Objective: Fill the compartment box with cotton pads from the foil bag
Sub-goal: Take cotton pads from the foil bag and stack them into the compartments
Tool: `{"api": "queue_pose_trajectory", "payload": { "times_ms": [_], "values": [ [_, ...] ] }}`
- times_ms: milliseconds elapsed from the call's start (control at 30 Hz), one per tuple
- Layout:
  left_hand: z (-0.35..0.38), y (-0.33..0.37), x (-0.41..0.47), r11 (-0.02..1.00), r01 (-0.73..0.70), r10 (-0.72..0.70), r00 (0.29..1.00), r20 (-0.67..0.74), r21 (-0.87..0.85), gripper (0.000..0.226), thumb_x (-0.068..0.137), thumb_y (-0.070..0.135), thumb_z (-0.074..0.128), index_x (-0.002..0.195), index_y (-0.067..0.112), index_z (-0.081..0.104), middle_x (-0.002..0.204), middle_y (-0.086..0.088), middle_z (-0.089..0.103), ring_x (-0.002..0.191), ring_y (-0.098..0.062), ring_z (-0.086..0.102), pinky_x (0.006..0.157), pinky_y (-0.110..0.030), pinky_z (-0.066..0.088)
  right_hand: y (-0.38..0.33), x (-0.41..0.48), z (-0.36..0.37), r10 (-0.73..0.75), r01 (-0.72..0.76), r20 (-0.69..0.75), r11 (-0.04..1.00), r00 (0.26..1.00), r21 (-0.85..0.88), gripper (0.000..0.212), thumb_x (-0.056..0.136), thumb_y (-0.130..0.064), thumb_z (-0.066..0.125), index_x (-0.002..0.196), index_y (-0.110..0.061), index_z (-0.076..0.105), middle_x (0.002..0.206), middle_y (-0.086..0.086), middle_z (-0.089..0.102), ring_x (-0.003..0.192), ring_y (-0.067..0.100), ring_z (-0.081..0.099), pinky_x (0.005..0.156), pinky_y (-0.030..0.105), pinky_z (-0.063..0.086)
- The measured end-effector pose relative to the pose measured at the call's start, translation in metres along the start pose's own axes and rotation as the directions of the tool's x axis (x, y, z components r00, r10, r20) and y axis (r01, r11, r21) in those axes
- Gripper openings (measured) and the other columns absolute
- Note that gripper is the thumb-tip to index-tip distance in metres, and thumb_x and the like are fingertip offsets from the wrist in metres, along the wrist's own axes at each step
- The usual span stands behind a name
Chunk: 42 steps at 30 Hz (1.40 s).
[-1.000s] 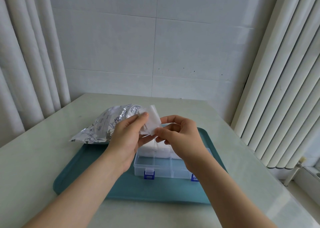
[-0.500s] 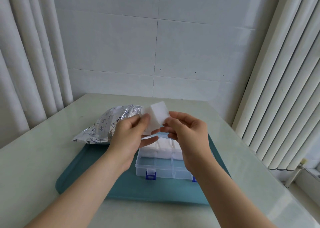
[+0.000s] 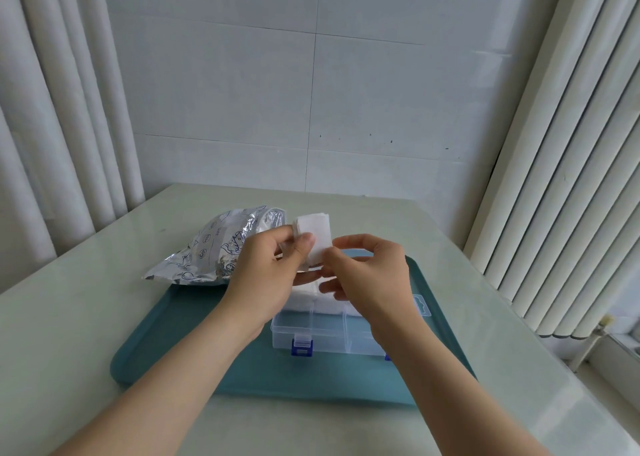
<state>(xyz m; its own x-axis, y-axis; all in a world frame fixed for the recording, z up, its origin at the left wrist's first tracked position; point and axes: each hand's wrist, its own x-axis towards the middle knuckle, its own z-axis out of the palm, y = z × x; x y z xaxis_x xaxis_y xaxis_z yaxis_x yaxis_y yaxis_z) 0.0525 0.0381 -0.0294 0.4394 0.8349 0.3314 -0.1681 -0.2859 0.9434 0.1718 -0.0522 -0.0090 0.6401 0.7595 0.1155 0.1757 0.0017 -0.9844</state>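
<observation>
L hand (image 3: 273, 275) & R hand (image 3: 370, 275) are both pinching a small stack of cotton pads (image 3: 317, 232) w/ curled fingers (image 3: 306, 244), holding it above the compartment box (image 3: 325, 332) on the teal tray (image 3: 207, 345), foil bag (image 3: 214, 251) lying just left.

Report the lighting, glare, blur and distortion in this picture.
Head view: soft, even daylight, only faint shadows; head view: bright glints on the foil bag and a pale sheen on the table; head view: wide-angle lens bends the blinds at the right edge; head view: left hand, right hand and cotton pads look sharp.
</observation>
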Motion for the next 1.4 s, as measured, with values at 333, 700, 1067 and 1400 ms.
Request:
{"api": "queue_pose_trajectory", "payload": {
  "times_ms": [333,700,1067,1400],
  "values": [
    [-0.002,-0.009,0.002,0.946,-0.143,0.124,0.989,0.081,0.292,0.024,0.11,0.012,0.054,0.12,0.017,0.075,0.112,0.004,0.077,0.091,-0.001,0.077,0.078,-0.02,0.062,0.002,0.023,-0.024,-0.078,0.076,0.016,0.991,0.997,0.108,0.012,0.097,-0.006,0.063,0.097,-0.006,0.075,0.084,0.014,0.077,0.075,0.026,0.075,0.069,0.035,0.064],
    [-0.003,-0.027,-0.004,0.7,-0.295,0.209,0.955,0.209,0.651,0.034,0.107,0.009,0.047,0.131,0.021,0.068,0.125,0.009,0.07,0.1,-0.003,0.061,0.088,-0.006,0.041,0.019,0.035,-0.033,-0.099,0.08,-0.037,0.935,0.994,-0.345,0.02,0.089,-0.016,0.066,0.083,-0.026,0.081,0.073,0.0,0.075,0.044,0.004,0.046,0.042,0.015,0.036],
    [-0.002,-0.032,-0.004,0.672,-0.269,0.169,0.963,0.211,0.69,0.049,0.105,0.003,0.045,0.15,0.022,0.048,0.144,0.0,0.052,0.087,-0.013,0.044,0.084,-0.019,0.033,0.037,0.029,-0.008,-0.256,0.298,0.166,0.668,0.952,-0.682,0.022,0.091,-0.025,0.058,0.096,-0.035,0.077,0.077,-0.015,0.072,0.087,0.011,0.061,0.086,0.034,0.038],
    [-0.003,-0.026,-0.006,0.625,-0.312,0.148,0.947,0.284,0.716,0.048,0.107,0.007,0.045,0.152,0.023,0.049,0.152,0.002,0.052,0.132,-0.021,0.055,0.106,-0.032,0.044,0.039,0.026,-0.008,-0.322,0.504,0.404,0.355,0.857,-0.787,0.029,0.102,-0.027,0.049,0.115,-0.03,0.075,0.112,-0.009,0.069,0.112,0.018,0.056,0.096,0.036,0.037]
  ]
}}
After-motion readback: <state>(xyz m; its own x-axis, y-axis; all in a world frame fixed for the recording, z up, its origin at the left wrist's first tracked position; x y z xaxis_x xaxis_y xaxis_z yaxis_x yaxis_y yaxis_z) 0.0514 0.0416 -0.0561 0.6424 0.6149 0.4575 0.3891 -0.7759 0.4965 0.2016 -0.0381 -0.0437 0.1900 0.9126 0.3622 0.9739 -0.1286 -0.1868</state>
